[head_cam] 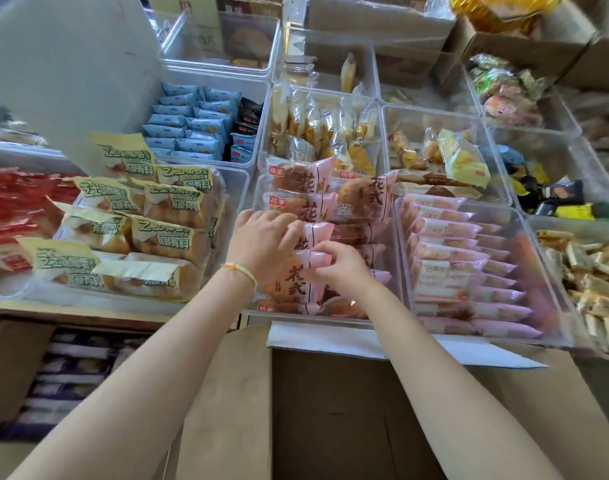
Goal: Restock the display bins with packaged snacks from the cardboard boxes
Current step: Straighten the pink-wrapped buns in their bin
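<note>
Head view: in the clear display bin (258, 188), above the open cardboard box (330, 410), the left hand (261, 240) lies flat with straight fingers on a pink bread packet (317, 233). The right hand (337, 268) pinches the next packet's (296, 282) crimped end. These look light, soft, slippery and crushable; best held by the seams.

Retail snack display in a shop. Clear plastic display bins (389, 109) stand edge to edge ahead of and to both sides of the left hand (261, 242) and right hand (341, 268), each sorted with one kind of wrapped snack. Stock cartons (382, 19) stand beyond the bins. An open cardboard box (348, 410) sits below the forearms.
</note>
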`<state>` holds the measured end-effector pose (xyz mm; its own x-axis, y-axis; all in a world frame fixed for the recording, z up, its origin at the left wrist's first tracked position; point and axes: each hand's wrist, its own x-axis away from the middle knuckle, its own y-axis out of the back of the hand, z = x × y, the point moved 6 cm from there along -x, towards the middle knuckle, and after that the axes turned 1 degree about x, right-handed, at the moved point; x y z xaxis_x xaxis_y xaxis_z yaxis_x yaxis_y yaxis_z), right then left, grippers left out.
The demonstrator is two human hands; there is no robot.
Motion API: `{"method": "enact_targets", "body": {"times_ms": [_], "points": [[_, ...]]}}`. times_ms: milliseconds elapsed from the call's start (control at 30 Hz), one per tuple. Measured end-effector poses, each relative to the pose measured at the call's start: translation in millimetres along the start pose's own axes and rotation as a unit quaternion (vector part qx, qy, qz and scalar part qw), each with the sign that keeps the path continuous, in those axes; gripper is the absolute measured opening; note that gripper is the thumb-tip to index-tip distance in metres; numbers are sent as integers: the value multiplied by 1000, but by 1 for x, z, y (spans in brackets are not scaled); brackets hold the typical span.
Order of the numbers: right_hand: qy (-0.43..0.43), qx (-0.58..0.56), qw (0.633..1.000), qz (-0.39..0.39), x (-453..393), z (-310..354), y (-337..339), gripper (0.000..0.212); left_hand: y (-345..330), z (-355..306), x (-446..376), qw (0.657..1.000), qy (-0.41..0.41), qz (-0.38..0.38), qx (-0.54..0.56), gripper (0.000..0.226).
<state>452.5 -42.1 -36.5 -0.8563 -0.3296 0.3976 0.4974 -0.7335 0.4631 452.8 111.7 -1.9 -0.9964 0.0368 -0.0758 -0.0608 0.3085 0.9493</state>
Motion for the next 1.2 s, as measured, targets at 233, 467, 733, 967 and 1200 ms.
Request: {"method": "enact_targets", "body": {"times_ms": [233, 467, 733, 967, 1200], "points": [[-44, -248, 959, -127, 9, -33, 86, 47, 19, -4, -3, 990, 68, -61, 108, 45], [-41, -114, 928, -353, -11, -41, 152, 34, -28, -33, -15, 999, -22, 4, -42, 80], [-75, 69, 922, -373, -63, -40, 117, 41, -56, -25, -33, 987, -39, 89, -131, 106], [212, 431, 810, -337, -68, -9, 77, 48, -60, -28, -34, 993, -52, -19, -109, 72], [79, 453, 847, -267, -78, -34, 46, 66, -65, -29, -37, 990, -64, -58, -110, 57]]}}
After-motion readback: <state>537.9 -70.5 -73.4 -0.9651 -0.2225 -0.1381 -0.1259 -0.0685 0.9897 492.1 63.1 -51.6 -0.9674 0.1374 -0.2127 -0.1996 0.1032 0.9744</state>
